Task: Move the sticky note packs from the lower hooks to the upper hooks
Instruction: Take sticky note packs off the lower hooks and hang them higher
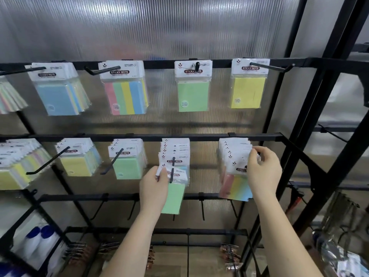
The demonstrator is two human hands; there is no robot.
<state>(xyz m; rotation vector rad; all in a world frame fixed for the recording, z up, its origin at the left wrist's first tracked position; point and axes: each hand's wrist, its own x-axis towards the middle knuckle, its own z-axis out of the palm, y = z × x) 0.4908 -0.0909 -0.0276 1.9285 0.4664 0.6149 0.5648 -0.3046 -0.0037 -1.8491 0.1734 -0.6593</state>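
Sticky note packs hang in two rows on a black rack. On the lower row, my left hand (154,186) pinches the header of a green pack (173,198) at the front end of its lower hook (172,174), with several more packs (175,148) behind it. My right hand (262,168) grips the header of the front striped pack (235,186) in the rightmost lower stack (233,150). Above, a green pack (192,90) and a yellow pack (248,86) hang on the upper hooks, beside a striped pack (125,90) and blue packs (60,92).
More lower-row stacks hang to the left: green (127,162), yellow (79,158) and mixed (18,162). Beneath is a rail with bare hooks (202,206). Black frame posts (311,120) stand at the right. A ribbed translucent panel (159,27) backs the rack.
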